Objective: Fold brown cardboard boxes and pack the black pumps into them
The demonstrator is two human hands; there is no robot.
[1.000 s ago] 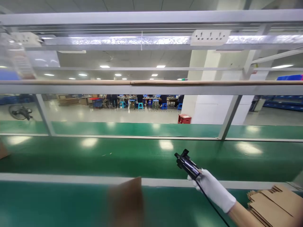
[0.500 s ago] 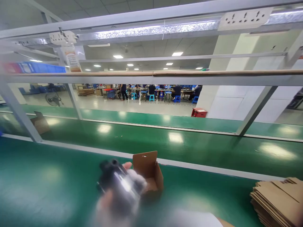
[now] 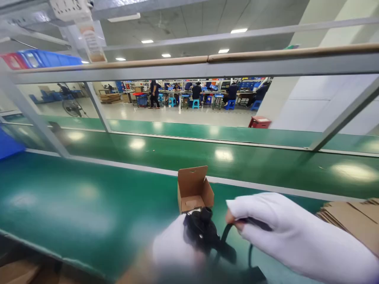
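My left hand [image 3: 174,244], in a white glove with bare fingertips, is closed around a black device [image 3: 201,230] with rounded knobs; its lower part is blurred. To the right, my right hand [image 3: 272,232], gloved the same way, pinches a black cable [image 3: 226,233] between thumb and fingers. The cable hangs in a loop near the device, and a dark piece shows at its lower end. Just beyond the device stands an open brown cardboard box [image 3: 192,181], its back flap upright. The device hides part of the box's front.
Flat cardboard pieces [image 3: 352,215] lie stacked at the right on the green bench [image 3: 74,197]. A blue bin [image 3: 10,144] sits at the left edge. A metal frame [image 3: 148,71] crosses behind the bench. Farther off, several people sit or stand at tables.
The black device has shifted right, now in front of the box. My right hand has come up into view, holding the cable. The view has tilted downward.
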